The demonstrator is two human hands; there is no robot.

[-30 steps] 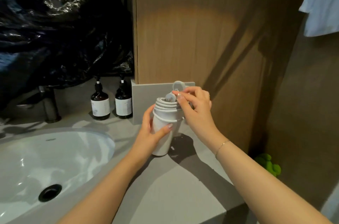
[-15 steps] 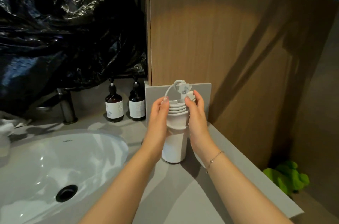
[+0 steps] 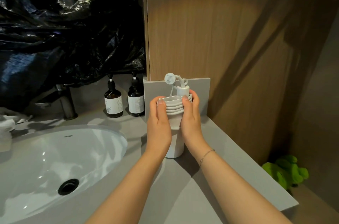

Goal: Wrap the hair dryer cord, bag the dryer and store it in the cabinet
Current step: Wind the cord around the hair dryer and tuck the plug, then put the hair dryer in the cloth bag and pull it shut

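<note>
The white hair dryer (image 3: 174,147) stands upright on the grey desk (image 3: 211,196), near its back right corner, with its cord (image 3: 174,109) coiled in several loops round the upper part and the plug (image 3: 169,78) sticking up above. The left hand (image 3: 159,126) and right hand (image 3: 190,123) clasp the coils from either side, fingers curled round them. Left of this lie a white sink (image 3: 102,137) and two brown pump bottles (image 3: 113,102).

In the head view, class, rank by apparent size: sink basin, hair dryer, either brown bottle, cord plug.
1. sink basin
2. hair dryer
3. brown bottles, which look alike
4. cord plug

The basin's nearness exaggerates its size.
</note>
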